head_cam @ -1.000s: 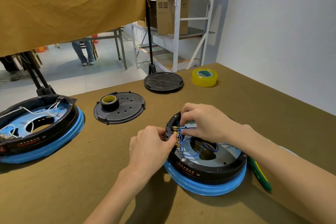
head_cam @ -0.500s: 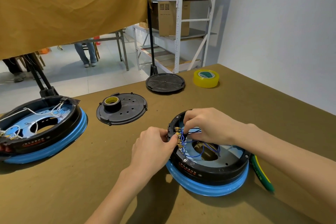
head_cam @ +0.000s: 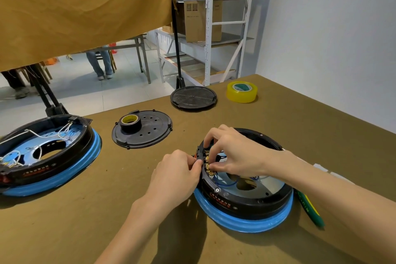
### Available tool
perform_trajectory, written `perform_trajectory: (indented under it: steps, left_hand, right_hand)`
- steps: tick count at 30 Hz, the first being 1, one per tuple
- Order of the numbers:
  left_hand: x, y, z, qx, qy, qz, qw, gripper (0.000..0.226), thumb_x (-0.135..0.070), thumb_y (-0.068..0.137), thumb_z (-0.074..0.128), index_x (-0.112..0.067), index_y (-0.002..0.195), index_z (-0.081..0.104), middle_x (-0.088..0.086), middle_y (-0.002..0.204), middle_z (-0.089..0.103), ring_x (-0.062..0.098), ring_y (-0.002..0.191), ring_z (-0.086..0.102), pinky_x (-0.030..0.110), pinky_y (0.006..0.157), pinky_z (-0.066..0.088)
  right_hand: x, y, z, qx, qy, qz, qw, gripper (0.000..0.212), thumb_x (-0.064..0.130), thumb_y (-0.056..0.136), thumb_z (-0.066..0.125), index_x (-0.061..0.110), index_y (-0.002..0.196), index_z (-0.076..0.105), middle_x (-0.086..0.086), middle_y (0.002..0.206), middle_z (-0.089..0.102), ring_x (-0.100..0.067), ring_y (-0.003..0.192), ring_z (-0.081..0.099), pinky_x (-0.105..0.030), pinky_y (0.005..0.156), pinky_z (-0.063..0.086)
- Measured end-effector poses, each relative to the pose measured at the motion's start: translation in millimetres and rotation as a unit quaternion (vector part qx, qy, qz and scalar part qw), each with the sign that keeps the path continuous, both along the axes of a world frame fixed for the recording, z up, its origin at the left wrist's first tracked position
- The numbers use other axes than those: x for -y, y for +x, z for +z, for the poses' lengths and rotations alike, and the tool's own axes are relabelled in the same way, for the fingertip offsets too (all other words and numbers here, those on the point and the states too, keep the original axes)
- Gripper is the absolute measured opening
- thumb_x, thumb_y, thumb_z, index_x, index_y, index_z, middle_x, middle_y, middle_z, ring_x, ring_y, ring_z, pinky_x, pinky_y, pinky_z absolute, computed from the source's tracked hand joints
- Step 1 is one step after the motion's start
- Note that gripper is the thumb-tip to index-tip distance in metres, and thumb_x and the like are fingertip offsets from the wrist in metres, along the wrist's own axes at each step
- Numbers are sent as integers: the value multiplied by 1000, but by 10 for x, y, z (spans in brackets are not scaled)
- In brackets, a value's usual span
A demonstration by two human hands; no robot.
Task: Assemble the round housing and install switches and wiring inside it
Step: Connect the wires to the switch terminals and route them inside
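A single wide-angle view comes from a camera worn on the person's head, facing forward and tilted down across the brown surface [head_cam: 278,113]. It sits close above the work: both forearms enter from the bottom edge, and the left hand [head_cam: 175,176] and right hand [head_cam: 233,154] meet just below the middle of the frame at the round housing [head_cam: 246,201]. The far edge of the surface lies in the upper half; beyond it the view reaches a hanging cloth [head_cam: 85,6], a metal shelf rack [head_cam: 206,28] and a white wall [head_cam: 332,38] on the right. Straight lines bow towards the frame edges.
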State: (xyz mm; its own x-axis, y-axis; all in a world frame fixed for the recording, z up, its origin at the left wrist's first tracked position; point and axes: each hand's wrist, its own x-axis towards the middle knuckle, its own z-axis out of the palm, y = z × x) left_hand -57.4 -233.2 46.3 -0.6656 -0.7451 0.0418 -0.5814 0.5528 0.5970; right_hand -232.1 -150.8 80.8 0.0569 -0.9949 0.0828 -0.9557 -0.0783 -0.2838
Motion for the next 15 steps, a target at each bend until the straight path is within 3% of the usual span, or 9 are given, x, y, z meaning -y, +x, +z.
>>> perform_trajectory:
  steps: [3, 6, 11, 13, 15]
  left_hand:
    - [-51, -9, -7, 16, -27, -1, 1000, 33, -42, 106, 51, -29, 86, 74, -8, 63, 64, 5, 54, 59, 12, 45, 36]
    - [-60, -2, 10, 18, -17, -7, 1000, 32, -40, 107, 48, -29, 89, 73, -9, 62, 62, 5, 52, 55, 11, 42, 33]
    - [-49, 46, 43, 18, 1, 0, 1000, 27, -43, 103, 57, -28, 87, 73, -7, 70, 70, 7, 65, 68, 28, 61, 61]
    - [-41, 59, 52, 17, -14, 5, 1000, 26, -43, 101, 60, -28, 87, 75, -8, 68, 69, 7, 64, 67, 31, 63, 63]
    - [-55, 54, 67, 22, -21, 1, 1000, 27, -41, 102, 59, -28, 85, 76, -8, 64, 67, 7, 59, 63, 27, 56, 58]
  right_hand:
    - [24, 23, 6, -2, 0, 11, 1000, 13, 35, 92, 74, 25, 85, 77, 11, 124, 50, -5, 113, 36, -28, 96, 36]
    - [30, 33, 1, -6, 1, 13, 1000, 12, 34, 92, 75, 25, 85, 77, 13, 125, 49, -3, 112, 34, -25, 93, 34]
    - [-9, 4, -3, 19, 12, 9, 1000, 11, 37, 93, 74, 30, 85, 76, 12, 126, 50, -2, 112, 36, -26, 95, 39]
    - [-13, 3, -21, 23, 11, 7, 1000, 11, 37, 94, 73, 31, 84, 76, 11, 127, 51, -3, 113, 37, -25, 93, 37]
    - [-14, -9, -52, 28, 7, 2, 1000, 12, 36, 94, 73, 29, 84, 77, 10, 125, 51, -5, 113, 39, -26, 94, 38]
